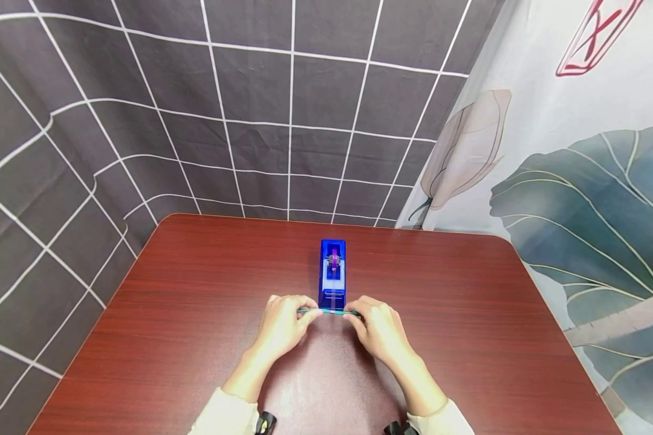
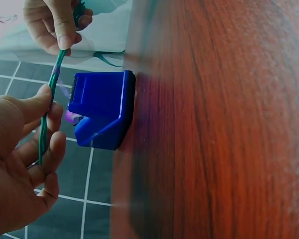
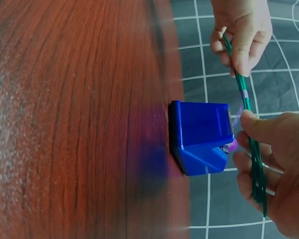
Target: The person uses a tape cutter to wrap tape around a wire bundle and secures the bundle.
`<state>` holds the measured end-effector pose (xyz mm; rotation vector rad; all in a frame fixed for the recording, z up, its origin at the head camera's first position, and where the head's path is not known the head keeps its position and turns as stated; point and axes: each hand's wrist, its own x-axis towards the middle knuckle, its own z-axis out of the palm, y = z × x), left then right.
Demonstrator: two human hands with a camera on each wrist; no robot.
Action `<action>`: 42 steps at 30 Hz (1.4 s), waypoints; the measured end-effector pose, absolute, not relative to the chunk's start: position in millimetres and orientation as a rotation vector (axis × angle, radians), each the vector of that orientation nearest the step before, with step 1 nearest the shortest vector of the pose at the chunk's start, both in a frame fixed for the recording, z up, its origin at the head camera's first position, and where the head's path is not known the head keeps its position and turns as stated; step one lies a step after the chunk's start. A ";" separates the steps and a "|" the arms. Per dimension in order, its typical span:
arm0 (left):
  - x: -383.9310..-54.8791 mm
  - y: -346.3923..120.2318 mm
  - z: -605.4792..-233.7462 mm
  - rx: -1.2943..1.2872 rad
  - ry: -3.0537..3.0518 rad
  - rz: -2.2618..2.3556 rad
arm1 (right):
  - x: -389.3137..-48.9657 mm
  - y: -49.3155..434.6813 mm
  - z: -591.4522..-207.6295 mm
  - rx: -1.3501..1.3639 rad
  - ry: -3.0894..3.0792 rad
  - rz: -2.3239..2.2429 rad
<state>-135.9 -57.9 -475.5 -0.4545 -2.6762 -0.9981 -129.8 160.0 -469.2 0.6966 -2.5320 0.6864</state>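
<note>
A blue tape dispenser (image 1: pixel 333 287) with a purple roll (image 1: pixel 334 258) stands on the table, its cutter end towards me. Just in front of that end, both hands hold a bundle of thin green wire-like strands (image 1: pixel 333 312) crosswise. My left hand (image 1: pixel 285 321) pinches one side between thumb and fingers; my right hand (image 1: pixel 380 326) pinches the other. In the right wrist view, loose strand ends (image 3: pixel 259 191) spread across the right palm. A clear strip of tape (image 2: pixel 64 88) runs from the dispenser to the bundle's middle and touches it there. The strands' exact kind is unclear.
The reddish-brown wooden table (image 1: pixel 196 272) extends around the dispenser. Behind it hangs a dark grey curtain (image 1: pixel 256 145) with white grid lines. At the right is a white curtain (image 1: pixel 544 115) with leaf prints.
</note>
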 end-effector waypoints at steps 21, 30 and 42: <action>-138.1 -58.1 -475.4 -0.433 -2.667 -1.137 | -130.3 157.2 -467.8 0.697 -2.644 0.686; -138.6 -57.0 -474.4 -0.489 -2.654 -1.023 | -130.4 157.6 -467.9 0.705 -2.631 0.675; -139.1 -56.6 -473.6 -0.453 -2.649 -1.087 | -130.5 157.5 -465.4 0.567 -2.724 0.692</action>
